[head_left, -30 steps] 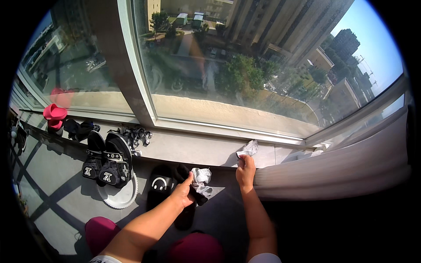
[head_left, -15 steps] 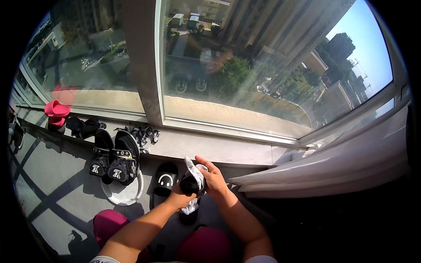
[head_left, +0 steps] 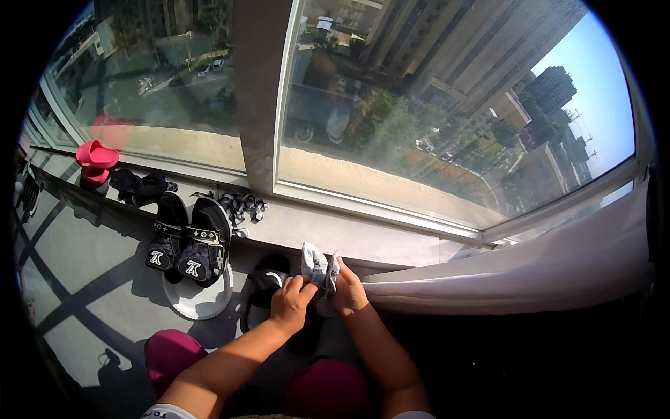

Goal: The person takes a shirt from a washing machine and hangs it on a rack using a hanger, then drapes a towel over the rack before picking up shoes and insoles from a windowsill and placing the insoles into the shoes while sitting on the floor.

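Both my hands are at a grey-white cloth (head_left: 314,260) in front of the low window ledge. My left hand (head_left: 290,303) pinches its lower left part with bent fingers. My right hand (head_left: 349,292) grips its right edge, thumb up. Below the cloth, between my hands, is a dark patch; I cannot tell whether a slipper is held there. A black slide (head_left: 261,297) with a white curved mark lies on the floor just left of my left hand, partly covered by it. Another dark shape (head_left: 304,339) lies in shadow below my wrists.
A pair of black strapped sandals (head_left: 204,244) rests on a round white ribbed-edge stand (head_left: 199,307). Along the ledge (head_left: 363,241) sit grey-black strappy sandals (head_left: 243,207), dark footwear (head_left: 139,187) and pink clogs (head_left: 96,157). A white curtain (head_left: 509,279) hangs at the right, beneath the large window.
The cloth stands higher and more bunched between my hands. My left hand has shifted up and the right slightly outward. The black slipper seen in my grip before no longer shows clearly.
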`<state>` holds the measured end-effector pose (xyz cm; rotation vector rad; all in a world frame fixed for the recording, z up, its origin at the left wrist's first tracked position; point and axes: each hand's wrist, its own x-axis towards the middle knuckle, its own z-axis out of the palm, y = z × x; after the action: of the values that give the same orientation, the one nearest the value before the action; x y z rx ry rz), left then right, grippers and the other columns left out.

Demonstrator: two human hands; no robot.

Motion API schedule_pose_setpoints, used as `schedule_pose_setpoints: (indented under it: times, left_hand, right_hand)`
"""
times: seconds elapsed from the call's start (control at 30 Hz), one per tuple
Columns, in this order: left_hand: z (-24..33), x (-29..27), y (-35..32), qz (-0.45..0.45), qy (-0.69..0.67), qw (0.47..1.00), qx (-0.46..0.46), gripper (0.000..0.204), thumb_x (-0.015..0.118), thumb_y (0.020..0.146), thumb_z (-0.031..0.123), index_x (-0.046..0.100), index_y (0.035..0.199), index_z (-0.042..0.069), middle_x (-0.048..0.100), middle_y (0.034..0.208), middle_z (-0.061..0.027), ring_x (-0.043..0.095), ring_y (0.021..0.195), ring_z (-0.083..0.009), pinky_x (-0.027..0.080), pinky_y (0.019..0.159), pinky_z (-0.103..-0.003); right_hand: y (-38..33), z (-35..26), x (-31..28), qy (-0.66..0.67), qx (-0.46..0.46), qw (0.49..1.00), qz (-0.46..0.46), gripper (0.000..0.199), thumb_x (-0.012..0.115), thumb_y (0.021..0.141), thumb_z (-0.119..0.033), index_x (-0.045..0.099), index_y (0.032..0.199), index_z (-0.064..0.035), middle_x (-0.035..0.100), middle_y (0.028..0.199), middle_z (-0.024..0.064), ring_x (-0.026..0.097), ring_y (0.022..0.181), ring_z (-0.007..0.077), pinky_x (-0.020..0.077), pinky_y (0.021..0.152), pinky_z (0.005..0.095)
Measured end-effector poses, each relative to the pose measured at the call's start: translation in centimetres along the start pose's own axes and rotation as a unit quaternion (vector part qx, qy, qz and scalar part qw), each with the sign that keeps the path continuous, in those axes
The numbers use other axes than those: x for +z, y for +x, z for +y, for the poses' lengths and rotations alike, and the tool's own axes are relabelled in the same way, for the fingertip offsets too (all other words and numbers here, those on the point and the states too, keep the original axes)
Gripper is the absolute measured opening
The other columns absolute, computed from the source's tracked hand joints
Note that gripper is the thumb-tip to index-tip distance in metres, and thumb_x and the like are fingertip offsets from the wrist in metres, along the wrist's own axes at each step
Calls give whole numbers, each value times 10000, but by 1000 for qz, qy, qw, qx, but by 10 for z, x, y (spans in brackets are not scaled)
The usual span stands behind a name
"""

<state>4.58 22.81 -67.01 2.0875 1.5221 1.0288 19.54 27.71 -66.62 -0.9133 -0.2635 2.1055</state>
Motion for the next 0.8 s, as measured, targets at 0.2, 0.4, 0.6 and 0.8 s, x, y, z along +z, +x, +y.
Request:
schedule_pose_setpoints:
  times: [0.2, 0.4, 0.6, 0.8]
  left_hand:
    - [6, 8, 15, 81, -112, 990, 23, 287, 640, 671, 42, 601, 954, 67, 600, 915, -111, 593, 816, -300, 487, 716, -361]
    - [-13, 24, 13, 118, -171, 970, -129, 269, 699, 679, 22, 593, 924, 56, 617, 892, -110, 611, 825, -302, 497, 712, -358]
    - [-24, 33, 2, 118, -209, 952, -189, 202, 701, 721, 45, 599, 895, 27, 625, 841, -120, 627, 798, -283, 494, 702, -332]
    - [-23, 16, 12, 72, -567, 701, -427, 240, 650, 854, 272, 578, 979, 80, 615, 842, -38, 452, 561, -74, 375, 501, -236]
  right_hand:
    - [40, -30, -64, 64, -130, 989, 13, 309, 451, 844, 7, 484, 1150, -25, 600, 996, 120, 619, 850, 243, 528, 755, 385]
    - [56, -115, -168, 164, -281, 917, 232, 344, 460, 863, -189, 466, 1186, -71, 569, 1033, 58, 543, 982, 223, 382, 922, 453]
    - [62, -127, -203, 0, -188, 863, 469, 583, 645, 790, -405, 417, 1237, -109, 454, 1220, 99, 471, 1045, 260, 389, 817, 485]
    - [73, -94, -158, -123, -293, 688, 652, 418, 649, 758, -117, 492, 1110, 44, 527, 921, 80, 503, 709, 168, 443, 607, 292]
